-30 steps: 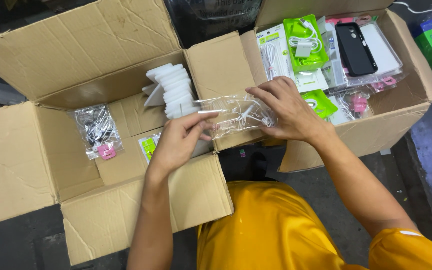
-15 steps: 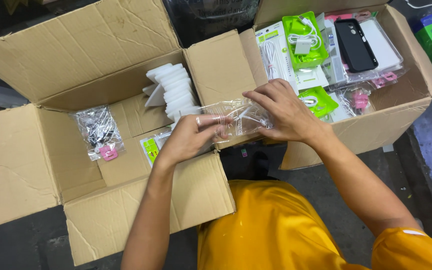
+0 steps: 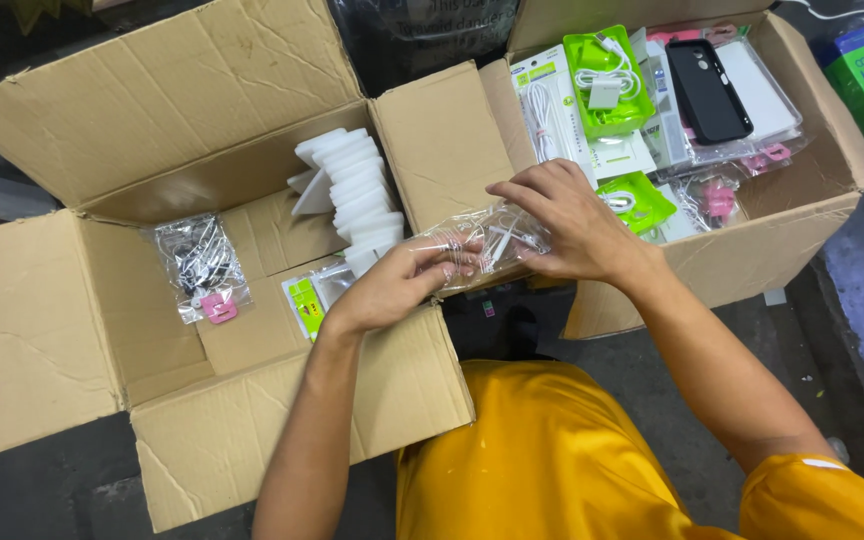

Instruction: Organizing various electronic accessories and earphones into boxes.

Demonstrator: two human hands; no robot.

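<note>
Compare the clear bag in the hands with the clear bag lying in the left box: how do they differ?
The held clear bag is up between the left hand and right hand, over the box edges; the lying clear bag rests flat on the left box floor, untouched. The lying bag shows a pink tag and dark contents; the held one shows whitish contents. Both are crinkled transparent plastic.

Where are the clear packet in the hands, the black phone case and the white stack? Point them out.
clear packet point(image 3: 487, 245), head view, middle of its crinkled plastic.
black phone case point(image 3: 707, 92), head view, centre of its back.
white stack point(image 3: 357, 195), head view, middle pieces.
</note>
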